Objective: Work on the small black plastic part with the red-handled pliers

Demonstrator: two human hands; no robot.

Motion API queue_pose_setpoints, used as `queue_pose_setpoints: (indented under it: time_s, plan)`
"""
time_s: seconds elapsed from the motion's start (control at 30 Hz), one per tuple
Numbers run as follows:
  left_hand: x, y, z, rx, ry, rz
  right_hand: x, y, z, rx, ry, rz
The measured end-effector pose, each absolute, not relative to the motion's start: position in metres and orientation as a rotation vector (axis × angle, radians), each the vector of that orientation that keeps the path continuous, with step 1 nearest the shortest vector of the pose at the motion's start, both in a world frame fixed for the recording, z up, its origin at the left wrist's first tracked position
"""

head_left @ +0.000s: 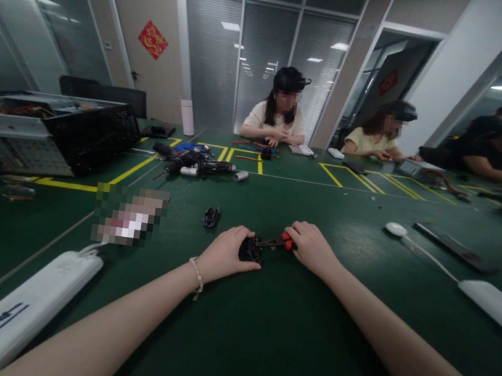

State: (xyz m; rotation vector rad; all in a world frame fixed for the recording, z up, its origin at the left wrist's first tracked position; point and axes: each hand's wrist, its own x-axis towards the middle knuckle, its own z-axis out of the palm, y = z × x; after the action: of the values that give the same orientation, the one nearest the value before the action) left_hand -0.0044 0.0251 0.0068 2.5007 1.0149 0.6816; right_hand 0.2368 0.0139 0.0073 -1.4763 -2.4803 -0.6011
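Observation:
On the green table my left hand [225, 253] grips a small black part [252, 250] between thumb and fingers; its exact kind is unclear. Red-handled pliers [277, 243] are in my right hand [310, 246], fingers closed round the handles. Their dark jaws point left and meet the black part, though whether they are clamped on it I cannot tell. A second black part [211, 217], of similar size, lies apart from my hands, beyond the left one.
A pile of cables [194, 160] lies farther back, with an opened computer case [48, 134] at left. White power banks or similar devices lie left [19, 311] and right [496, 306]. A dark phone-like slab [452, 246] lies right. Several people sit across the table.

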Motion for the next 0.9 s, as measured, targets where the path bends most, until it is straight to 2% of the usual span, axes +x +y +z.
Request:
queue_pose_setpoints:
  time_s: [0.9]
  plan:
    - [-0.0039, 0.0246, 0.0081, 2.507, 1.027, 0.658, 0.2365, 0.0140, 0.0065, -1.516, -2.469, -0.637]
